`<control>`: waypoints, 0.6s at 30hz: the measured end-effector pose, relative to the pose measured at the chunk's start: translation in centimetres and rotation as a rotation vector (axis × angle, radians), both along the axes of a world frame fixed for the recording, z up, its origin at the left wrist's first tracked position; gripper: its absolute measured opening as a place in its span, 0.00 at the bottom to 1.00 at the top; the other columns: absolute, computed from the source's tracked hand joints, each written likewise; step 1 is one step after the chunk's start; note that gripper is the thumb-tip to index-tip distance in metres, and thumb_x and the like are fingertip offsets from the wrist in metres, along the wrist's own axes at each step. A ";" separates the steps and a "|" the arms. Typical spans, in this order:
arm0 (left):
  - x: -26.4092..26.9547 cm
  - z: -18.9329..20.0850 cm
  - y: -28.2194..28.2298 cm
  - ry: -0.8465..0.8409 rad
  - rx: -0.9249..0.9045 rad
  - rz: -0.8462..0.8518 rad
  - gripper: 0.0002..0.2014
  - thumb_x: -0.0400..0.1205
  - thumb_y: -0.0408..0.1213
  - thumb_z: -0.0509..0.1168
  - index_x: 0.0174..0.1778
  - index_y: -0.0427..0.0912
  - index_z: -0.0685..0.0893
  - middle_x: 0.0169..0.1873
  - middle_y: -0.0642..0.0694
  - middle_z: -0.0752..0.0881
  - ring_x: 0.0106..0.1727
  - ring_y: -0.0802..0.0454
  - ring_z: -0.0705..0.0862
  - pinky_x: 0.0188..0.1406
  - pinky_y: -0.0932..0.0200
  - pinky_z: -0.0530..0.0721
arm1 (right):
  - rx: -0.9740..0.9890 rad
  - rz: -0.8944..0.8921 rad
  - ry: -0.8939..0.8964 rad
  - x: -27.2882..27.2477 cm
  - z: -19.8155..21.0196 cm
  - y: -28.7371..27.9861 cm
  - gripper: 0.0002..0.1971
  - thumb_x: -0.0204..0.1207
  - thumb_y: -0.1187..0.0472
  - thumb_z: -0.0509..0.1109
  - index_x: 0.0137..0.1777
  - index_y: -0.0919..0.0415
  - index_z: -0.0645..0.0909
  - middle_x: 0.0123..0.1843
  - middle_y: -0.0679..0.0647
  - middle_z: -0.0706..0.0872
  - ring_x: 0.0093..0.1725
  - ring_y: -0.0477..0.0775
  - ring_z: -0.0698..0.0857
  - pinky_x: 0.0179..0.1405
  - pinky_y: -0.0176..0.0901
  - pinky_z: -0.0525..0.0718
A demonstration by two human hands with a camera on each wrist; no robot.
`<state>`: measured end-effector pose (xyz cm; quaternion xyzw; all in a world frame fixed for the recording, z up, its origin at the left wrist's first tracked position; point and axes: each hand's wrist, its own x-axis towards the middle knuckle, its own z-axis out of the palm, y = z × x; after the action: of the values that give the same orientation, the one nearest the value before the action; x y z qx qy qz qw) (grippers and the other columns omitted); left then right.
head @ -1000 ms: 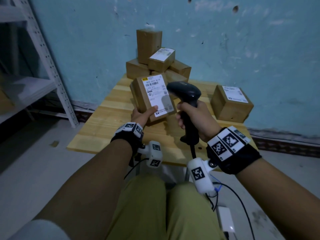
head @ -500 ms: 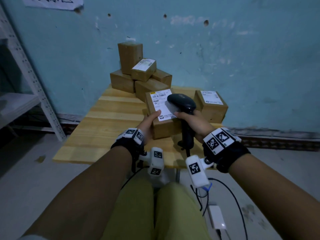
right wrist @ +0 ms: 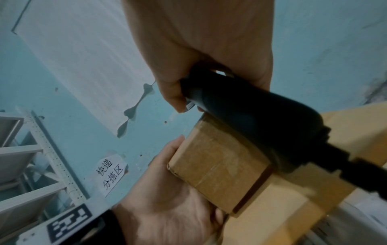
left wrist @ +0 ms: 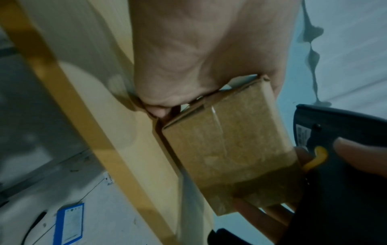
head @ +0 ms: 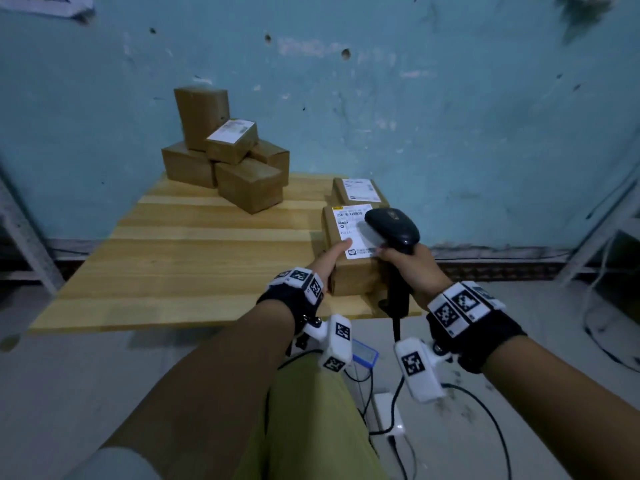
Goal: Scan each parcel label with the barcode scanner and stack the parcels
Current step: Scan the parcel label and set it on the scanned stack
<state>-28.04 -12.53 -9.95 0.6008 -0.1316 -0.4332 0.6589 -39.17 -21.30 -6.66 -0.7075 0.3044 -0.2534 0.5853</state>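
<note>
My left hand [head: 329, 263] grips a brown parcel [head: 349, 271] low over the right front of the wooden table [head: 194, 258], thumb on its white label [head: 353, 230]. My right hand [head: 412, 268] holds the black barcode scanner [head: 393, 225], whose head hangs over the label. The right wrist view shows the scanner [right wrist: 251, 119] against the parcel [right wrist: 217, 165], with the left hand [right wrist: 173, 199] cupping the box. In the left wrist view the parcel [left wrist: 226, 149] lies beside the scanner [left wrist: 345, 182]. A second labelled parcel [head: 360, 192] sits just behind.
A loose pile of several brown parcels [head: 228, 157] stands at the table's back left against the blue wall. Metal shelving flanks the table at left [head: 20, 237] and right [head: 606, 237]. Cables and a white adapter [head: 388, 414] lie on the floor by my knees.
The held parcel has travelled right and down, from upright mid-table to low in front of the labelled parcel at the right. The scanner moved along with it.
</note>
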 end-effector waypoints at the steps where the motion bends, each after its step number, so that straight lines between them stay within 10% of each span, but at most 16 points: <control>1: -0.3 0.0 -0.4 -0.010 0.010 -0.004 0.21 0.82 0.50 0.62 0.66 0.43 0.80 0.43 0.46 0.87 0.42 0.50 0.85 0.43 0.58 0.84 | 0.001 -0.017 0.012 -0.3 -0.2 -0.4 0.05 0.74 0.70 0.71 0.41 0.60 0.82 0.39 0.55 0.83 0.43 0.53 0.81 0.47 0.44 0.79; 5: -0.6 -1.5 -2.8 -0.086 0.098 -0.017 0.44 0.59 0.69 0.69 0.68 0.47 0.80 0.65 0.43 0.83 0.65 0.43 0.82 0.71 0.44 0.76 | 0.029 -0.070 -0.005 -0.7 -0.8 -1.7 0.05 0.73 0.71 0.70 0.41 0.61 0.81 0.38 0.55 0.83 0.47 0.56 0.81 0.48 0.46 0.79; 11: 2.0 -5.7 -6.9 -0.133 0.205 0.012 0.65 0.37 0.83 0.65 0.72 0.54 0.75 0.69 0.44 0.80 0.65 0.41 0.81 0.71 0.41 0.74 | 0.032 -0.067 -0.011 -0.5 -1.2 -3.3 0.10 0.74 0.72 0.70 0.55 0.67 0.82 0.48 0.61 0.85 0.50 0.57 0.82 0.54 0.48 0.79; 18: -0.6 -0.7 -4.6 -0.175 0.308 0.083 0.42 0.73 0.67 0.61 0.79 0.45 0.66 0.79 0.39 0.66 0.77 0.40 0.68 0.77 0.42 0.66 | 0.002 -0.061 0.010 0.4 -1.9 -4.9 0.09 0.75 0.70 0.70 0.53 0.62 0.79 0.38 0.50 0.82 0.40 0.47 0.80 0.40 0.34 0.76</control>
<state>-28.67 -17.18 -10.61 0.7349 -0.0954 -0.3668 0.5624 -38.74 -26.21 -8.51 -0.6985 0.3290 -0.2671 0.5766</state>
